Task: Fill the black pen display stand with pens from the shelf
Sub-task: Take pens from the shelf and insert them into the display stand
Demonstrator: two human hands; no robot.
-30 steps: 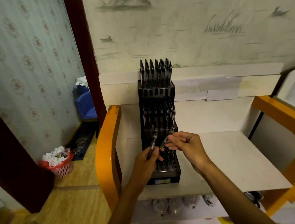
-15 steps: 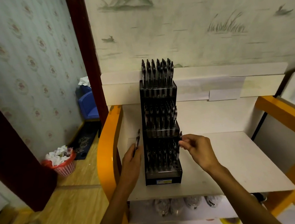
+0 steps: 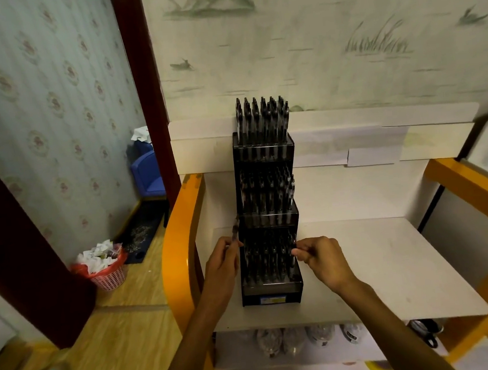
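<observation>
Black pen display stand (image 3: 266, 212) upright on the white shelf (image 3: 391, 260), three stepped tiers packed with dark pens. Left hand (image 3: 223, 260) at the stand's left side, grip clenched round one pen (image 3: 235, 229) pointing up. Right hand (image 3: 319, 255) at the lowest tier's right edge, fingertips pinching a pen (image 3: 293, 245) there.

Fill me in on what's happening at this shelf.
A person is stocking a black pen stand that sits on a white shelf. The left hand holds a spare pen upright beside the stand. The right hand pinches a pen at the right edge of the lowest tier. The upper tiers already look packed with pens.
</observation>
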